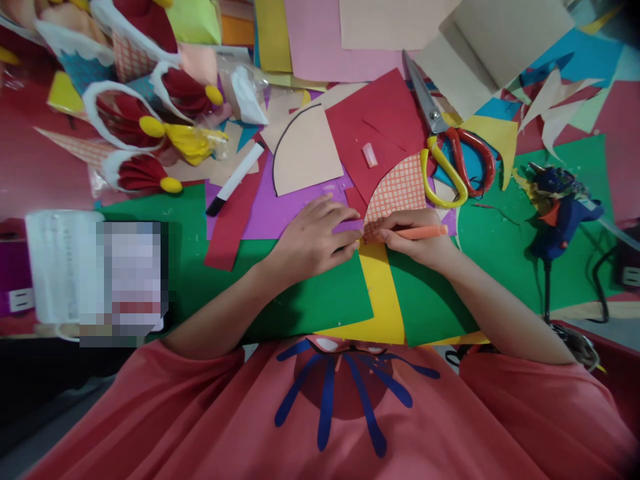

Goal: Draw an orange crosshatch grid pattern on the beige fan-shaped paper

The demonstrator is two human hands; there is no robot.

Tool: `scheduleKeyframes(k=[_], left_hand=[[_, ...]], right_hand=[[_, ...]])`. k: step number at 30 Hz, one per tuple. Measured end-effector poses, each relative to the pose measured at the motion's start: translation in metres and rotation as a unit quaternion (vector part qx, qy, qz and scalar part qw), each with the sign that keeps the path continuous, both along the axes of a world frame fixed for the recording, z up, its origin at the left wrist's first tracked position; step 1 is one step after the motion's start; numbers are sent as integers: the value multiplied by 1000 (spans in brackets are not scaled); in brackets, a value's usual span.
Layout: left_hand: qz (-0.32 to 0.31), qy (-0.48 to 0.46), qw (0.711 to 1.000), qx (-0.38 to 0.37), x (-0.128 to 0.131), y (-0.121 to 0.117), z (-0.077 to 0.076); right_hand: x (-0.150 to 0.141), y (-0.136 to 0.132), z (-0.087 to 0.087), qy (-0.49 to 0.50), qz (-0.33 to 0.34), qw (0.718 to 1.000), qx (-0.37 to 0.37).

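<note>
An orange marker (423,232) is gripped in my right hand (425,240), its tip end down by the lower left of a paper sector with an orange grid pattern (397,190). My left hand (323,233) lies flat with fingers spread, its fingertips by the sector's left corner. Beyond my left hand is a plain beige sector (305,153) with a black curved edge. A black-and-white marker (235,179) lies left of that sector. The orange marker's cap (369,155) seems to rest on the red sheet (375,113) above the patterned sector.
Large scissors (440,140) with yellow and red handles lie just past my right hand. A blue glue gun (557,220) with its cord is at the right. Several decorated paper cones (123,113) crowd the upper left. A phone (133,273) lies at the left on green sheets (310,293).
</note>
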State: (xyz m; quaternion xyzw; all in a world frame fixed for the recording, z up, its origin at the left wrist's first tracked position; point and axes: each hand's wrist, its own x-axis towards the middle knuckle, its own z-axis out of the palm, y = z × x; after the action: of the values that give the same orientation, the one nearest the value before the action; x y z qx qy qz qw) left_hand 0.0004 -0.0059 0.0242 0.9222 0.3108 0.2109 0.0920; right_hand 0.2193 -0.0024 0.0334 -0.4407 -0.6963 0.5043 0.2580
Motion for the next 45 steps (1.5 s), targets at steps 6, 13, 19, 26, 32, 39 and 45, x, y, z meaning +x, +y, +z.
scheduleKeyframes(k=[6,13,19,26,32,39,45], left_hand=[[-5,-5,1000,-14,-1,2,-3],[-4,-21,999,-36,1,5,-10],[15,-14,997,-68,0,9,6],[70,7,993,-89,15,36,8],[98,62,993,9,39,75,-10],[137,45,989,-38,37,73,9],[140,-233,928,-256,25,45,13]], right_hand=[[5,4,6,64,-35,995,-70],[19,8,5,209,-229,950,-24],[21,14,4,219,-322,921,30],[24,14,-3,173,-290,940,54],[24,13,-4,170,-269,947,44],[23,13,-5,128,-301,943,68],[20,13,-1,184,-272,943,51]])
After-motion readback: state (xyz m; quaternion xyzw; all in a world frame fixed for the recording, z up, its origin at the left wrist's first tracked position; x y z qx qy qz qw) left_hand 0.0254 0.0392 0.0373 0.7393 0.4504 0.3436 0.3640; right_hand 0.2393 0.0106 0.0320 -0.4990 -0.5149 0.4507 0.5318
